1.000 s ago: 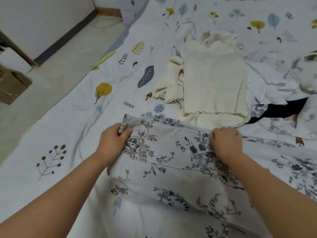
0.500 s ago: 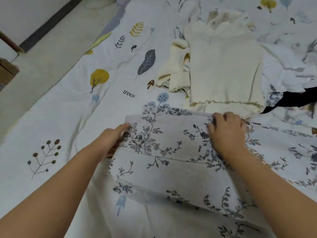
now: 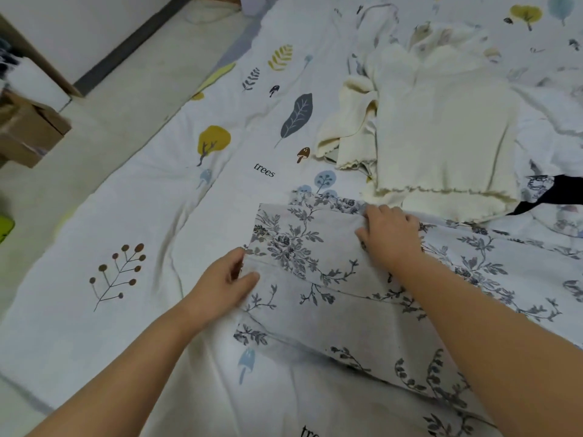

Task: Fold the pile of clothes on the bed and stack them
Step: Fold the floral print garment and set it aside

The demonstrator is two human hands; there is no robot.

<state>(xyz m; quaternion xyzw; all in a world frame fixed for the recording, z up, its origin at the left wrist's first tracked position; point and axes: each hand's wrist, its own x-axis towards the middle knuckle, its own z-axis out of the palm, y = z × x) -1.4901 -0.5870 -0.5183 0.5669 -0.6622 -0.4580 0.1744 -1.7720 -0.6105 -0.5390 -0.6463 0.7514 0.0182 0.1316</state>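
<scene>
A white garment with a grey-blue floral print (image 3: 318,263) lies spread on the bed in front of me. My left hand (image 3: 225,287) pinches its left edge between thumb and fingers. My right hand (image 3: 389,236) presses on its upper folded edge, fingers curled over the cloth. Beyond it lies a cream ribbed top (image 3: 441,130), laid fairly flat, with a second cream piece (image 3: 347,127) bunched at its left. A white garment (image 3: 555,121) and a black one (image 3: 555,192) lie in a heap at the right.
The bedsheet (image 3: 157,216) is white with printed leaves, trees and mushrooms. Its left edge drops to a pale floor (image 3: 110,99). A cardboard box (image 3: 28,134) stands on the floor at far left by a wall.
My left hand has slid down the floral garment's left edge, from its top corner to lower on the side. The right hand has stayed on the top edge. The fold lies flatter.
</scene>
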